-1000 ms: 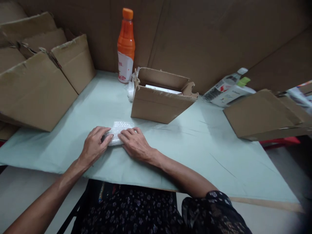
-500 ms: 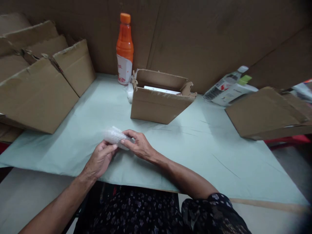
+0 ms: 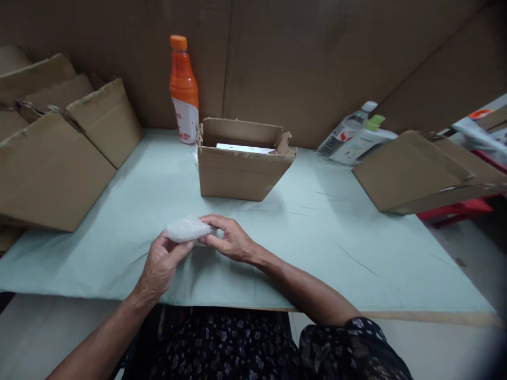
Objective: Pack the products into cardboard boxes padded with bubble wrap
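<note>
A small bubble-wrapped packet (image 3: pixel 186 229) is held up over the near part of the table, a little left of the middle. My left hand (image 3: pixel 164 261) grips its left end from below, with the thumb along the near side. The fingers and thumb of my right hand (image 3: pixel 227 237) pinch its right end. What lies inside the wrap cannot be made out. Beyond the hands stands an open cardboard box (image 3: pixel 237 174), with the top edge of a white flat item (image 3: pixel 245 149) showing inside it.
The table has a pale green cover (image 3: pixel 317 253). An orange bottle (image 3: pixel 184 89) stands at the back, by a cardboard wall (image 3: pixel 309 63). Cardboard boxes (image 3: pixel 51 163) fill the left side. To the right are a clear bottle (image 3: pixel 344 132), a white bottle with a green cap (image 3: pixel 362 145) and another carton (image 3: pixel 412 174).
The packet has turned to lie more level between both hands, which keep hold of it. The view has swung slightly right, so the box and bottles appear further left.
</note>
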Demonstrator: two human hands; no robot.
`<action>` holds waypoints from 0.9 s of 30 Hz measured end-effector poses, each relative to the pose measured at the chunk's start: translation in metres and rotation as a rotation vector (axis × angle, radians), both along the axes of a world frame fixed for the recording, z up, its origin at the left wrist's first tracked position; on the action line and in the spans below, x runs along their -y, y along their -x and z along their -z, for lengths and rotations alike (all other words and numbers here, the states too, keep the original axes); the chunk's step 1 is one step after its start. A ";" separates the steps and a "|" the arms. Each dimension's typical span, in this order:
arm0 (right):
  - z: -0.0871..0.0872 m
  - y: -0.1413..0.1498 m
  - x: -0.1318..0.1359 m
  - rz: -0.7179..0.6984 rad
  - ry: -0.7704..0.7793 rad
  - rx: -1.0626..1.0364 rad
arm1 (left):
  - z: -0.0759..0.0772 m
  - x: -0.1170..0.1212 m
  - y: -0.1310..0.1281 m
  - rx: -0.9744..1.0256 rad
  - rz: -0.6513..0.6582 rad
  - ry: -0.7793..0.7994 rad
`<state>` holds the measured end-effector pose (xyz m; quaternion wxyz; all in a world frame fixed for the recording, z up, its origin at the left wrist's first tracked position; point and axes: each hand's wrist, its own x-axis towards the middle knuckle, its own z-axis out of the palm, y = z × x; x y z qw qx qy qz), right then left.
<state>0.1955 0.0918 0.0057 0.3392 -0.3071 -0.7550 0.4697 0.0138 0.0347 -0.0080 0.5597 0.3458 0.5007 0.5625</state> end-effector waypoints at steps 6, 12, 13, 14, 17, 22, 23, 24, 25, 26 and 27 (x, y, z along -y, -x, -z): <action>0.016 -0.009 -0.009 -0.013 -0.010 0.219 | 0.014 -0.009 0.005 -0.475 0.082 -0.157; 0.013 -0.017 -0.009 -0.015 -0.028 0.269 | 0.013 -0.013 0.006 -0.455 0.153 -0.155; 0.009 -0.018 -0.008 -0.013 -0.056 0.289 | 0.011 -0.014 0.005 -0.427 0.143 -0.145; 0.004 -0.019 -0.007 -0.006 -0.082 0.308 | 0.009 -0.015 0.004 -0.387 0.133 -0.127; -0.007 -0.024 -0.004 0.067 -0.101 0.280 | 0.005 -0.020 0.000 -0.175 0.075 -0.046; -0.007 -0.031 0.001 0.182 0.108 0.040 | 0.002 -0.025 -0.014 0.134 0.024 0.037; -0.006 -0.032 0.002 0.190 0.151 0.011 | 0.002 -0.025 -0.016 0.143 0.044 0.042; -0.005 -0.032 0.003 0.198 0.179 -0.008 | 0.002 -0.025 -0.018 0.140 0.061 0.042; -0.005 -0.032 0.004 0.207 0.190 -0.021 | 0.002 -0.025 -0.019 0.130 0.070 0.036; -0.005 -0.033 0.004 0.215 0.187 -0.030 | 0.002 -0.025 -0.019 0.120 0.069 0.022; -0.006 -0.033 0.005 0.225 0.175 -0.035 | 0.002 -0.025 -0.018 0.115 0.058 0.000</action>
